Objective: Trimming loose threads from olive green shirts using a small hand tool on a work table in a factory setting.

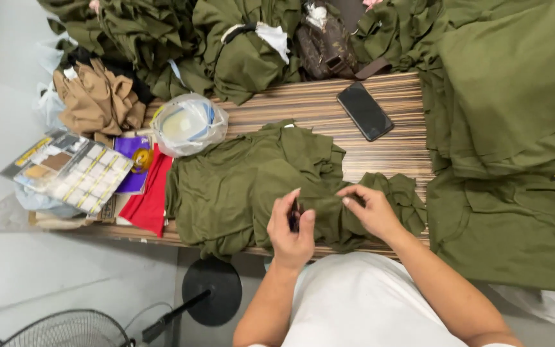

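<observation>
Landmark: olive shirt [245, 186], spread crumpled on the desk [380, 103], its lower part at the near edge.
Left hand [290, 225]: over the shirt's near edge, fingers [285, 204] curled nearly closed around a small dark tool [295, 217]; too small to tell what kind, perhaps a snipper.
Right hand [370, 209]: just right of the left hand, fingertips [348, 200] pinching a fold of the shirt, thumb and forefinger closed on cloth.
Gap between hands: a short stretch of fabric, held fairly taut.
Step, as judged: trimming or picking at a spot on the shirt near the hem.
Doing it well: hold the pinched fold tight and flat; work the tool tip only at the loose bit, away from the seam; keep the pinching fingertips clear of the tool.
Risk: slack, bunched cloth under the tool could be nicked.
Right of shirt: stacks of olive garments [515, 128], touching its right edge.
Beyond shirt: black phone [365, 110] on bare desk; plastic bag [189, 124] at the far left corner.
Left of shirt: red cloth [149, 199], just beside it; tan cloth [97, 99] and printed cards [72, 170] farther out.
</observation>
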